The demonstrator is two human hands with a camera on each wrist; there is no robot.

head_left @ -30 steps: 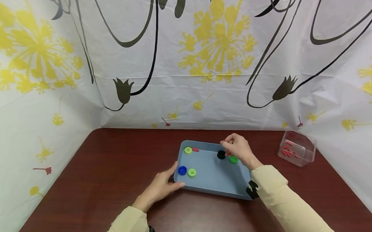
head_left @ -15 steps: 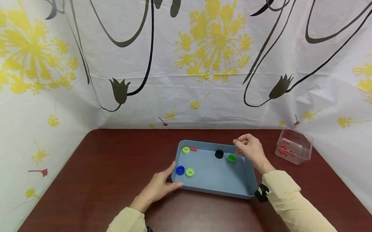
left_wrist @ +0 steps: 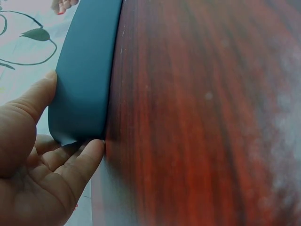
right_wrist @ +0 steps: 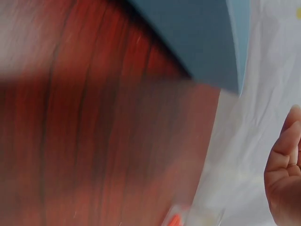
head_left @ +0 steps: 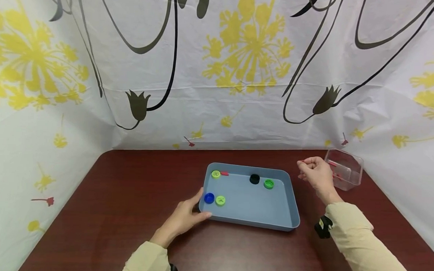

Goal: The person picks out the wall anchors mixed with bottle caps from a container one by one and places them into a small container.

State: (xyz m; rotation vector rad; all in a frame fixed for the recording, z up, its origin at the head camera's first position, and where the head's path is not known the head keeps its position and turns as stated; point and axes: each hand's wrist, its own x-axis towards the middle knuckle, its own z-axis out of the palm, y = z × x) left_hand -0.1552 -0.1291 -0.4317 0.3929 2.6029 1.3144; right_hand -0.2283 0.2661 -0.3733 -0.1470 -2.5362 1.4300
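Widely spread left grip (head_left: 183,219) touches tray (head_left: 250,208); right grip (head_left: 317,175) pinches stick (head_left: 302,161).

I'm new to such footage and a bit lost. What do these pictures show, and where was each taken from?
There is no machine, just a person's bare left hand and right hand. The wide picture comes from a camera on the head; the two close ones come from a camera on each wrist. On the table stand a tray and a clear box. The tray holds five round caps and a red stick; more red sticks lie in the box. The left hand holds the tray's near left corner. The right hand, near the box, pinches a small red thing, mostly hidden.
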